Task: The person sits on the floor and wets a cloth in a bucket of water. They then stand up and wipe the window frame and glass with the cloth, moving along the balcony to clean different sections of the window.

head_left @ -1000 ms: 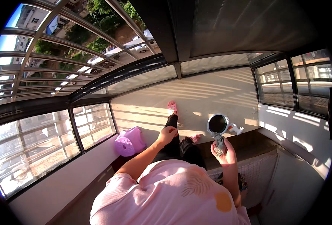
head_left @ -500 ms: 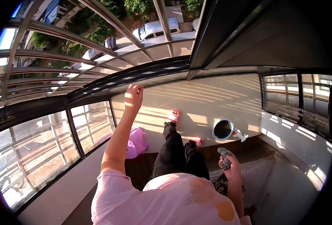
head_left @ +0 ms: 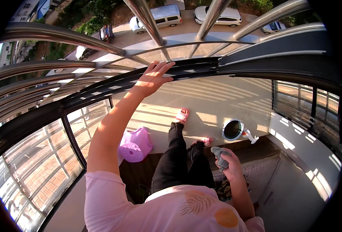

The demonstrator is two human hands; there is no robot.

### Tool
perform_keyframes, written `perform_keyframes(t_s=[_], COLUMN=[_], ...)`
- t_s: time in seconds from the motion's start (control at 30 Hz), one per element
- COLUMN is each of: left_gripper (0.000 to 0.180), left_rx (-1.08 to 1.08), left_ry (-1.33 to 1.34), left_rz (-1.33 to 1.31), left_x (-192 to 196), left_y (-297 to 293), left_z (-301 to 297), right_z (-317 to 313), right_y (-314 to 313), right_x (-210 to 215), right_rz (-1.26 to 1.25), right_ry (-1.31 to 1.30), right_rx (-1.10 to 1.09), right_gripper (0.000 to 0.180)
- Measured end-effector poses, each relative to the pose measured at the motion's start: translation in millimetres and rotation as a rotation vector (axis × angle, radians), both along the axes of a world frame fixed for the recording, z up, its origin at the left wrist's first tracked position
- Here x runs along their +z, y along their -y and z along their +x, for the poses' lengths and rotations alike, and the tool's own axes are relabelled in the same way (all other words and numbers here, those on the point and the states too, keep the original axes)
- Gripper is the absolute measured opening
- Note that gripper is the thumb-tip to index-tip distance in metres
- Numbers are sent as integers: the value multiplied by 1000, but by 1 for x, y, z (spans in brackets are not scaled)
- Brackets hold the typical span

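My left hand (head_left: 154,77) reaches up and forward, fingers stretched out over the black window frame (head_left: 113,86). The fingertips lie at the frame's inner edge; whether they press on it is hard to see. In my right hand (head_left: 235,166), held near my waist on the right, a crumpled grey cloth (head_left: 220,157) is gripped, its loose end sticking out past the fingers. Metal security bars (head_left: 146,23) run just beyond the frame.
I stand high on a ledge (head_left: 213,92) in pink sandals (head_left: 182,115). A purple plastic stool (head_left: 137,145) is to the left. On the right sit a round dark-topped container (head_left: 233,129) and a white-and-orange spray nozzle (head_left: 250,136). Parked vehicles (head_left: 165,16) show far below.
My left hand has moved right and forward to the window frame, its fingers now spread from a curl. The right hand with the cloth has shifted slightly left. The view has turned right.
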State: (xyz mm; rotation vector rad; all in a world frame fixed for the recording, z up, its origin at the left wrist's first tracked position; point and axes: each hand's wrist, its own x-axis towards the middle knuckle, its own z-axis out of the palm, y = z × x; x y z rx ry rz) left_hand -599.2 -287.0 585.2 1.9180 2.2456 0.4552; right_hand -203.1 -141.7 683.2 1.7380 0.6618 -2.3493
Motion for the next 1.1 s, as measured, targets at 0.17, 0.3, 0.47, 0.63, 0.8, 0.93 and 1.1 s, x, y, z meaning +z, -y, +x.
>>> perform_keyframes(t_s=[0.17,0.3,0.47,0.63,0.8,0.93,1.1], left_gripper=[12,7,7,7,11,18,17], left_rx=[-57,-105,-147,264,592,699,690], left_ry=[34,55,-3,227,121,-285,-158], left_rz=[-25,-16,28,208,332,80,87], left_x=[-7,-9,-15,-7,-19,-36,-49], left_y=[-5,-11,-7,7,6,-15,-14], left_z=[-10,-11,-10,-10,-37,-52,-62], right_z=[0,4,-1,0,1,-9,-5], right_y=[2,6,11,11,4,4,5], right_x=[-3,-7,-6,-8,-11,-9,-11], right_rz=[31,-13,-2,12,-19,10,18], right_ry=[55,8,30,48,34,38,37], right_rx=[-37,-49,-52,-81,-56,-62,-83], right_gripper=[30,30,30,30,30,30,30])
